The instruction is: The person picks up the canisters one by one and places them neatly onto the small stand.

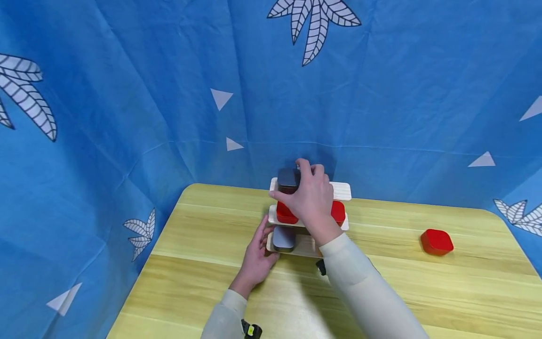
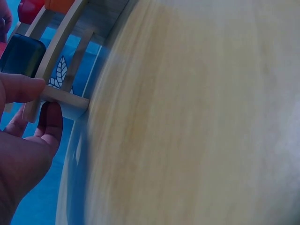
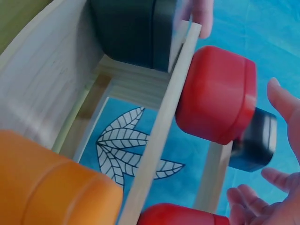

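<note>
A three-tier wooden rack (image 1: 341, 191) stands near the table's back edge. My left hand (image 1: 256, 260) grips the left end of its lowest tier, thumb and fingers around the wood in the left wrist view. At the top tier, my right hand (image 1: 314, 195) spreads its thumb and fingers around a dark rounded box (image 1: 288, 179); gaps show beside that box (image 3: 255, 140) in the right wrist view. Two red boxes, one at the left (image 1: 286, 213) and one at the right (image 1: 338, 212), sit on the middle tier. Another dark box (image 1: 284, 238) rests on the lowest tier, left side.
A separate red box (image 1: 437, 242) lies on the wooden table (image 1: 203, 235) to the right. An orange container (image 3: 61, 183) stands on the rack's lowest tier, mostly hidden by my right arm in the head view. Blue patterned cloth (image 1: 271, 117) hangs behind the table.
</note>
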Demonstrator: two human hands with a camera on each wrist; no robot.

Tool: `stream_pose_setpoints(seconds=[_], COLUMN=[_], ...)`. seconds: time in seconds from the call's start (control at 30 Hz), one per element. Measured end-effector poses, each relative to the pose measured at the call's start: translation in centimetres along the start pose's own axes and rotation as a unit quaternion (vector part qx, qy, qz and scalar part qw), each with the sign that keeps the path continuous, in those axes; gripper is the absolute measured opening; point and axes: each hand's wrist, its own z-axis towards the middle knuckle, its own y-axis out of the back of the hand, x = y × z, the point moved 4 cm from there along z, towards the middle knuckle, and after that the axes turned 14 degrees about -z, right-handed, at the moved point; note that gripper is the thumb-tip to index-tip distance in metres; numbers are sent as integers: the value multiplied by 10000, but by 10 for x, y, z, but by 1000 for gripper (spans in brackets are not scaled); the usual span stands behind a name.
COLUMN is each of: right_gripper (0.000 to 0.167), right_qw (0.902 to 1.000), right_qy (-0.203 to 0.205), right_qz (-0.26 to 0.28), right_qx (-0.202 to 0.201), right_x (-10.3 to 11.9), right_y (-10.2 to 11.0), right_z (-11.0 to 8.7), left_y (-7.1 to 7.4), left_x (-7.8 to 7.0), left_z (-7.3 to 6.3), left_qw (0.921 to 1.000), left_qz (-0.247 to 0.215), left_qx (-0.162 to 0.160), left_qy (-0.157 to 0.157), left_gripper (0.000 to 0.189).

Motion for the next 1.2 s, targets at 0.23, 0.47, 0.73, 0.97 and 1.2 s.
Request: stream_pose_setpoints(seconds=[0.23, 0.47, 0.73, 0.97, 1.2], right_gripper=[96, 96, 94, 92, 89], right_qw=[9998, 9995, 9991, 9990, 9988], right_qy=[141, 132, -21, -133, -198], right_qz=[135, 239, 416, 412, 456], right_qx=[-74, -149, -70, 74, 14], right_x=[-2, -8, -21, -33, -43], right_y=[9, 17, 24, 27, 32], right_z=[-5, -10, -17, -21, -27], left_y=[-1, -4, -11, -10, -3], left_x=[-1, -12, -33, -26, -1], left_z=[0, -2, -8, -6, 0], left_qw=[9999, 10000, 9996, 9999, 9999], left_qz=[14, -66, -178, -69, -8], left_qx=[17, 29, 97, -28, -107], left_qy=[-102, -62, -190, 73, 134], left_gripper=[103, 103, 97, 99, 104])
